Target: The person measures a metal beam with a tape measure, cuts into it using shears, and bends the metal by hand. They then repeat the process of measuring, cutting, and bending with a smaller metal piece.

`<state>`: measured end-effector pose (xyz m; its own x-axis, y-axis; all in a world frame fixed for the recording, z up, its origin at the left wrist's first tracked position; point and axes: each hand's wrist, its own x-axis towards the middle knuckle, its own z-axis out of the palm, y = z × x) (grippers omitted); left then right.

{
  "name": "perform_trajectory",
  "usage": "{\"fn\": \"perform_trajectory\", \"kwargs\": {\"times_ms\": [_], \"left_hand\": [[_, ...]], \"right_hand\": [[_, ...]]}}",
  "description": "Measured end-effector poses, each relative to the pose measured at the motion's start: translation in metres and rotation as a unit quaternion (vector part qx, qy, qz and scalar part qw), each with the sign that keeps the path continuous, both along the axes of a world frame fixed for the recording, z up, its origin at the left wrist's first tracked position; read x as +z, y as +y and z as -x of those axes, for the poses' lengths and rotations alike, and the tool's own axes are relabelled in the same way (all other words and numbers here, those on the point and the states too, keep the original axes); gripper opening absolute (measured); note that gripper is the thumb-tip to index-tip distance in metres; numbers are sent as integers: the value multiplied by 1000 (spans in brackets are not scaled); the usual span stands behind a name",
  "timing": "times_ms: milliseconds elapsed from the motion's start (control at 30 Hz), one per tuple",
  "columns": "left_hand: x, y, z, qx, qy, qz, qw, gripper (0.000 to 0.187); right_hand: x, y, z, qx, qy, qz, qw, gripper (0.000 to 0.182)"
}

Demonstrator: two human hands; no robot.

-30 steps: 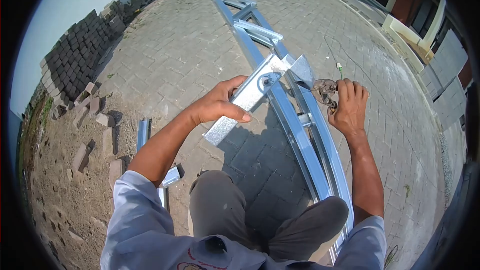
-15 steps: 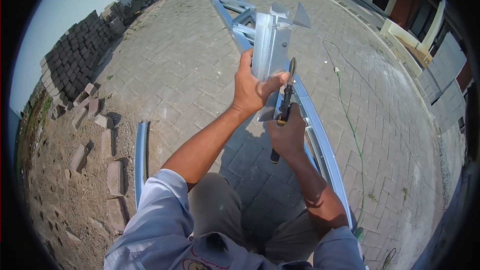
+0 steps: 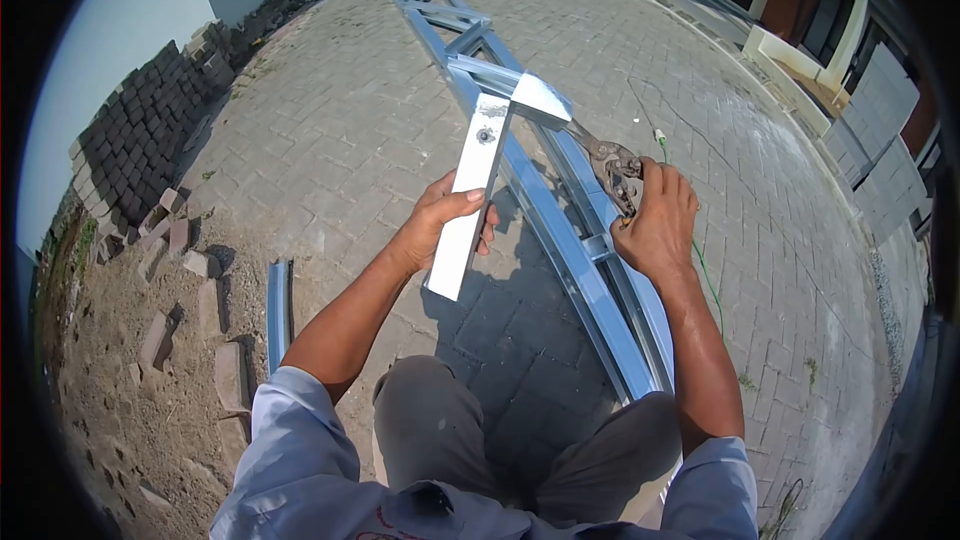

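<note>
My left hand (image 3: pixel 440 220) is wrapped around a short piece of metal channel (image 3: pixel 465 210), thumb across its bright face. A screw head shows near its upper end, where a bent flap (image 3: pixel 541 98) sticks out to the right. My right hand (image 3: pixel 661 218) is closed around a pair of tin snips (image 3: pixel 614 165). The tips of the snips reach the right corner of the flap. Beneath both hands a long metal truss (image 3: pixel 570 275) lies on the paving, running away from me.
A separate metal channel (image 3: pixel 279 315) rests on the ground at left, beside loose paving blocks (image 3: pixel 232 377). Farther back stands a stack of blocks (image 3: pixel 140 130) by the wall. A green cable (image 3: pixel 707 285) runs over the paving (image 3: pixel 770 270) at right.
The channel piece has been turned and lowered, its flap now pointing right. My right hand has moved right and up, bringing the snips to the flap from the side.
</note>
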<state>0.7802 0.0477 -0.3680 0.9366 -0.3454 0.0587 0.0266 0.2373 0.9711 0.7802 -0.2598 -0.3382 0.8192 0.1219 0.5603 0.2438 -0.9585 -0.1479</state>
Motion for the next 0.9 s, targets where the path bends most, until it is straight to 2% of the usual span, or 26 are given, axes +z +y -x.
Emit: {"fn": "perform_trajectory", "kwargs": {"times_ms": [100, 200, 267, 300, 400, 433, 467, 533, 633, 667, 733, 767, 800, 900], "left_hand": [[-6, -2, 4, -6, 21, -13, 1000, 65], [-7, -13, 7, 16, 18, -7, 1000, 62], [-4, -23, 9, 58, -20, -22, 998, 60], [-5, -28, 6, 77, -31, 8, 997, 55], [-13, -46, 1, 123, -87, 42, 988, 52], [-11, -61, 5, 146, -93, 107, 979, 51], [-19, -67, 1, 168, -110, 78, 977, 59], [-21, -84, 6, 194, -133, 86, 968, 62], [-19, -89, 13, 200, -104, 74, 971, 62], [-17, -84, 13, 167, -105, 53, 979, 62], [-10, -56, 11, 100, -108, 8, 989, 62], [-8, -38, 8, 69, -104, -50, 991, 63], [2, -20, 9, 17, -51, -74, 996, 64], [27, 16, 23, -87, -16, -205, 975, 72]], "right_hand": [[-2, 1, -3, 11, -69, 79, 994, 73], [7, 7, -7, 4, -23, 97, 995, 67], [14, 26, 3, -10, 87, 24, 996, 64], [16, 35, 9, -19, 141, -11, 990, 62], [2, 55, 19, -41, 201, -79, 976, 57], [-10, 62, 22, -31, 172, -110, 978, 60], [-17, 68, 26, -24, 187, -140, 972, 60], [-23, 78, 31, -12, 211, -203, 956, 59], [-31, 73, 33, -11, 180, -199, 963, 55], [-34, 69, 32, -10, 169, -196, 966, 54], [-35, 39, 25, -10, 111, -119, 987, 58], [-35, 19, 20, -6, 83, -77, 994, 59], [-33, 1, 15, 11, 57, -17, 998, 64], [-9, -61, -11, 112, -79, 182, 974, 68]]}}
